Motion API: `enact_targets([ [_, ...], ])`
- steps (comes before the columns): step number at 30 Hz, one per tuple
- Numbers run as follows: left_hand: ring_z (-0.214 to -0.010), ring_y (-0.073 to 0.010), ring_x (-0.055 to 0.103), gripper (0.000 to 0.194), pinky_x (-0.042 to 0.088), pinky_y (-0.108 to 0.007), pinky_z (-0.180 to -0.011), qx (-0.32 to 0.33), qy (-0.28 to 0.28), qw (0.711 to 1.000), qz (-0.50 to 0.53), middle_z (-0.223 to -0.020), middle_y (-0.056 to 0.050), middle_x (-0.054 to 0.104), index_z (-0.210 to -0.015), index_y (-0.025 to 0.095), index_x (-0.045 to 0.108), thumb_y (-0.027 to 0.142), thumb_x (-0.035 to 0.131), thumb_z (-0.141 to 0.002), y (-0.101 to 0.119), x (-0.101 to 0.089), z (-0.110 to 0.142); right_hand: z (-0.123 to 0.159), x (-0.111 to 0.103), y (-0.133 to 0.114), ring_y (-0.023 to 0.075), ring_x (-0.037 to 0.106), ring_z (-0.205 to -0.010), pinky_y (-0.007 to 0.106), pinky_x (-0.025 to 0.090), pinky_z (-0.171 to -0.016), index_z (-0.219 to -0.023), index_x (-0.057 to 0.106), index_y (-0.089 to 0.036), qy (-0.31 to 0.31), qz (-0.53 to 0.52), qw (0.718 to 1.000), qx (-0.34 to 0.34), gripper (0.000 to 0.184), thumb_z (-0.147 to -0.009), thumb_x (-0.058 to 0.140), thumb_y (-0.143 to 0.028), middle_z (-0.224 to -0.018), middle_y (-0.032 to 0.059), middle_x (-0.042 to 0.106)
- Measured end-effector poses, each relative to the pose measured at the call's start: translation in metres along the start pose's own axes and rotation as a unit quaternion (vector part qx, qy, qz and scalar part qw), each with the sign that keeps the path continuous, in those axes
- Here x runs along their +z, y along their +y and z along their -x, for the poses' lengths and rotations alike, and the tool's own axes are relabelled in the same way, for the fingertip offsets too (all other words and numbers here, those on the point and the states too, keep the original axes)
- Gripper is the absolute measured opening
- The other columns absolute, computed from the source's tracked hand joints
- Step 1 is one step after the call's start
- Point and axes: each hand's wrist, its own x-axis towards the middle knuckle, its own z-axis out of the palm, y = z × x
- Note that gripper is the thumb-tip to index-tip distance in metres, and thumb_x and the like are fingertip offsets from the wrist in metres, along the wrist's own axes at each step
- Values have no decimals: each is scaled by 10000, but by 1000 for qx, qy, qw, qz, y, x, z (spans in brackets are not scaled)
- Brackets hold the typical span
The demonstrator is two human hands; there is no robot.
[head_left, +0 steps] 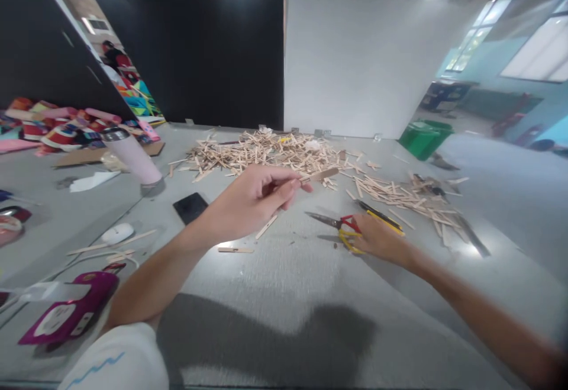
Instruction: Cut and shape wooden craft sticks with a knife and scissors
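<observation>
Wooden stick (327, 173) pinched in our left hand (244, 203), up above the table (266, 301); our right hand (377, 236) grips the scissors (326, 219), apart from it. We're seemingly positioning; any snip calls for bringing the two together.

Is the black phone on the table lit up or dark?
Dark: the phone, lying beside the wrist of the left hand, shows just plain black, with nothing glowing.
</observation>
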Motion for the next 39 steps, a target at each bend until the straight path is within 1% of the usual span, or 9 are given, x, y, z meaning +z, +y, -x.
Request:
enact_targets([
  [3, -590, -86, 533, 339, 442, -207, -580, 15, 10, 1000, 18, -723, 5, 633, -862, 170, 653, 311, 528, -1144, 4, 0, 0, -8, -14, -4, 184, 605, -718, 305, 465, -668, -973, 585, -205, 31, -76, 997, 1, 274, -997, 632, -474, -839, 32, 676],
  [5, -564, -93, 545, 328, 433, -210, -553, 13, 26, 999, 26, -703, 5, 660, -919, 175, 653, 347, 511, -1160, 4, 2, 0, -10, -24, -14, 178, 596, -720, 322, 523, -703, -1011, 566, -210, 48, -198, 979, -23, 464, -1029, 549, -673, -844, 15, 633],
  [7, -524, -99, 525, 327, 416, -216, -529, 12, 48, 998, 30, -639, 22, 630, -952, 180, 642, 388, 508, -1166, 3, 5, -1, -8, -32, -30, 174, 568, -711, 371, 584, -781, -1011, 569, -220, 60, -394, 915, -72, 615, -1007, 483, -830, -833, -5, 575],
  [9, -489, -96, 455, 333, 377, -221, -508, 12, 70, 997, 32, -582, 50, 549, -955, 182, 625, 391, 486, -1173, 0, 8, -2, -1, -36, -50, 174, 532, -708, 425, 610, -873, -918, 572, -235, 67, -521, 843, -112, 691, -989, 433, -908, -815, -17, 522],
  [13, -509, -107, 373, 298, 327, -237, -498, 13, 66, 997, 45, -603, 68, 442, -969, 189, 599, 353, 455, -1172, -4, 13, -3, 15, -36, -88, 168, 504, -711, 421, 615, -876, -941, 648, -222, 46, -587, 799, -124, 687, -987, 507, -893, -864, 1, 547],
  [20, -532, -101, 393, 361, 320, -241, -524, -22, -10, 1000, -2, -644, 59, 475, -1010, 171, 661, 411, 449, -1176, -3, 24, 6, 42, -31, -109, 209, 557, -824, 362, 574, -788, -1031, 663, -211, -12, -574, 809, -124, 616, -1032, 537, -813, -953, 52, 601],
  [24, -527, -85, 381, 397, 307, -230, -515, -20, -41, 999, -24, -643, 57, 472, -881, 164, 650, 380, 472, -1162, 2, 34, 9, 52, -31, -111, 216, 551, -830, 364, 562, -779, -1088, 658, -211, -5, -578, 810, -101, 612, -1014, 576, -813, -958, 60, 598],
  [33, -539, -63, 420, 362, 318, -204, -522, 10, -61, 998, -10, -648, 72, 510, -871, 174, 677, 330, 526, -1161, 4, 34, 13, 65, -49, -126, 258, 564, -921, 427, 539, -883, -1207, 664, -238, 10, -544, 834, -91, 596, -1014, 591, -797, -964, 63, 580],
  [39, -536, -60, 420, 349, 301, -192, -496, 20, -77, 997, -6, -648, 71, 515, -861, 177, 665, 267, 506, -1159, 5, 34, 15, 70, -45, -121, 260, 568, -1003, 439, 511, -939, -1341, 632, -263, 5, -529, 842, -101, 566, -1056, 565, -747, -1119, 82, 575],
])
